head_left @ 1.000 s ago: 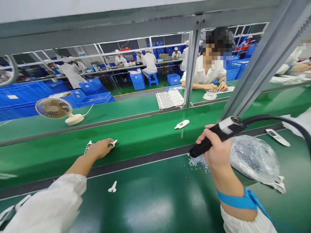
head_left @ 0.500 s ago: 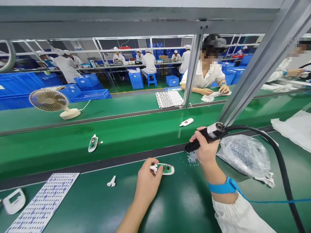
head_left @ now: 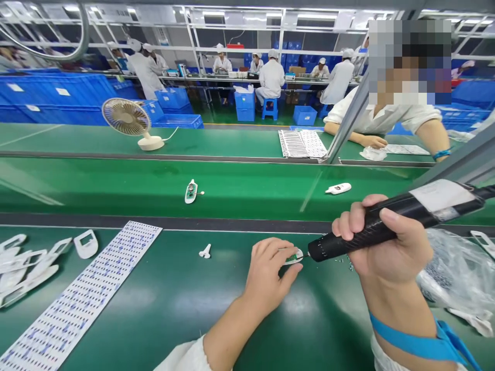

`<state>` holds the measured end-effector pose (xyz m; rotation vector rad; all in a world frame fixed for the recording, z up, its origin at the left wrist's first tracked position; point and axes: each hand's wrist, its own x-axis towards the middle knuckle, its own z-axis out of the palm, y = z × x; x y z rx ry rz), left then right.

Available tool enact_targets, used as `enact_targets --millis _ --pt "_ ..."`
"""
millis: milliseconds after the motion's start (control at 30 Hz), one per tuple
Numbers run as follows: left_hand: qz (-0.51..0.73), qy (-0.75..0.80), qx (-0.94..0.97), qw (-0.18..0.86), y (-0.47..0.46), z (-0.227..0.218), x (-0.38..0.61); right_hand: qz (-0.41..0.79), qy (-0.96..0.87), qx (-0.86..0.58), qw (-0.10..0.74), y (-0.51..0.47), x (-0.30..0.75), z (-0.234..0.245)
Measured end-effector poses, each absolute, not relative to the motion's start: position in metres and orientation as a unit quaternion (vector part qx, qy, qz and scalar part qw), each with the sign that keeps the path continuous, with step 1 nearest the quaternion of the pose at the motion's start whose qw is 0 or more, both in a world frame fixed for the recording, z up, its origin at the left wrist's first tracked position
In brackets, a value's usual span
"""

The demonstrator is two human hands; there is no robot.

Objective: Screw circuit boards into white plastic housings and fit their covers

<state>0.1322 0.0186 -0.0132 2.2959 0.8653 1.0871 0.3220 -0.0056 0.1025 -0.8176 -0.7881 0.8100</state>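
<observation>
My left hand (head_left: 270, 270) is bent over a small white shell (head_left: 297, 256) with a green circuit board in it, fingers on the far side, thumb on the near side, pinching it against the worktop (head_left: 174, 314). My right hand (head_left: 394, 252) is wrapped tight around a black electric driver (head_left: 402, 202), thumb laid along the barrel.

The shell lies right at my left fingertips, its long axis running roughly left to right, the exposed end facing the driver. My left hand is the nearer, touching it; my right sits farther off, and the driver's thin bit points in from that side. My fingers cover much of the board, so I can't tell whether the bit touches a screw.

The shell is smooth, rounded plastic; the driver is dark, ribbed with small slots and wrapped in a pale label. Tiny metallic screws (head_left: 351, 266) lie scattered under its nose, beside a crinkled clear bag (head_left: 460, 273). Left of my hands rests a small forked white piece (head_left: 205, 251), then a long dotted sheet (head_left: 85, 293).
</observation>
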Motion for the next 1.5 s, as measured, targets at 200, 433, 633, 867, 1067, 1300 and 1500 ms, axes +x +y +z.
enact_targets --millis 200,433,633,867,1067,1300,1500 --pt "0.439 0.308 0.824 0.183 0.021 -0.017 0.133 0.395 -0.366 -0.358 0.763 -0.008 0.315 0.102" --pt "0.456 0.305 0.814 0.191 0.023 -0.017 0.134 0.414 -0.402 -0.319 0.752 -0.010 0.309 0.103" --pt "0.431 0.297 0.825 0.212 0.023 -0.015 0.133 0.410 -0.451 -0.317 0.726 -0.014 0.296 0.104" --pt "0.357 0.304 0.855 0.221 0.031 -0.016 0.127 0.373 -0.488 -0.351 0.707 -0.018 0.290 0.095" --pt "0.239 0.345 0.865 0.275 0.043 -0.030 0.123 0.316 -0.477 -0.397 0.718 -0.006 0.297 0.077" --pt "0.244 0.336 0.849 0.327 0.039 -0.033 0.127 0.328 -0.478 -0.422 0.697 -0.003 0.291 0.069" --pt "0.253 0.339 0.845 0.326 0.039 -0.034 0.128 0.326 -0.479 -0.427 0.694 0.000 0.291 0.067"
